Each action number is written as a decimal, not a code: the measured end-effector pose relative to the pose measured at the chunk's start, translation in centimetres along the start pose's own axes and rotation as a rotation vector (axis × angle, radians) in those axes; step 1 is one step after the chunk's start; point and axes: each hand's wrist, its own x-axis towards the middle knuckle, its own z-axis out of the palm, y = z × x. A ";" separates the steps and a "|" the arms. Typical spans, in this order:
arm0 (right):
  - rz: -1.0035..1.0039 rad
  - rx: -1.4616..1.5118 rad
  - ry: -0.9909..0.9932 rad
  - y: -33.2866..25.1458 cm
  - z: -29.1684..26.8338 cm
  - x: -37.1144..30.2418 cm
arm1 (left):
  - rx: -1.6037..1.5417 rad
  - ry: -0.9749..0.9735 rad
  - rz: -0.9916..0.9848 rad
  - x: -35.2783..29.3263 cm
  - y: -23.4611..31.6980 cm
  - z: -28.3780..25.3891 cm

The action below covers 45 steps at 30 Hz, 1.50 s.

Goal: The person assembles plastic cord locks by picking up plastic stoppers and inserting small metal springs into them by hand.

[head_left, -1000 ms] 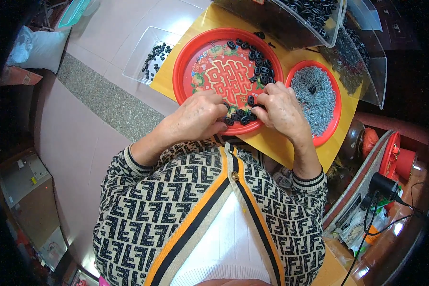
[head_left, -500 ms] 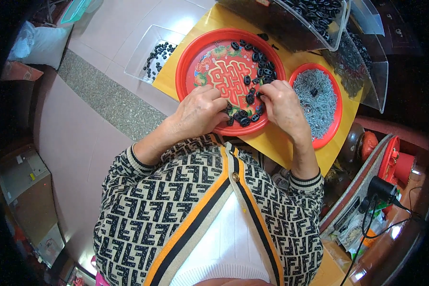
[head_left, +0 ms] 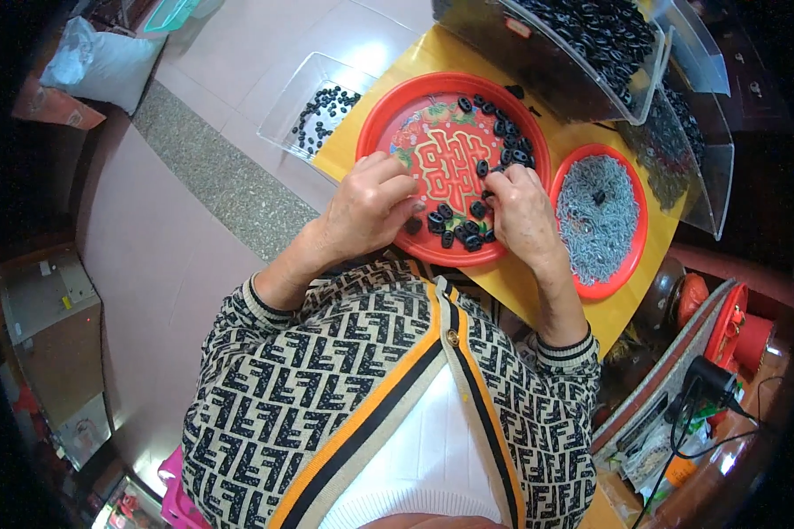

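A round red tray (head_left: 370, 123) with a gold pattern lies before me. Small black oval two-holed plastic parts (head_left: 508, 132) line its right side, and more of them (head_left: 468, 236) cluster at its near edge. My left hand (head_left: 372, 204) is closed above the tray's near left rim, fingers curled and thumb pressed in; whatever it may grip is hidden. A dark part (head_left: 413, 226) shows just below its thumb. Over the right side my right hand (head_left: 525, 216) pinches with thumb and forefinger among the black parts. Its fingertips cover whatever is between them.
Right of the tray, a red oval bowl (head_left: 641, 207) holds grey screws (head_left: 595, 231) with one black part on top. Clear bins (head_left: 582, 53) of black parts stand behind. A clear box (head_left: 278, 123) with black pieces sits at left. Yellow board (head_left: 525, 286) lies underneath.
The whole view has shifted, so the tray appears farther right and lower. Against the tray, my left hand has moved left from the near cluster; my right fingertips have moved slightly left.
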 end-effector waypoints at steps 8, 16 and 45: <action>0.023 -0.072 -0.033 -0.8 0.2 0.3 | 0.227 0.178 -0.108 0.3 -2.4 -1.7; -0.018 -0.038 0.086 -1.4 0.1 -0.3 | 0.302 0.080 -0.220 0.6 -2.8 -3.6; 0.222 0.556 0.180 -2.5 0.9 -3.0 | 0.521 -1.026 0.452 6.3 -0.3 -1.4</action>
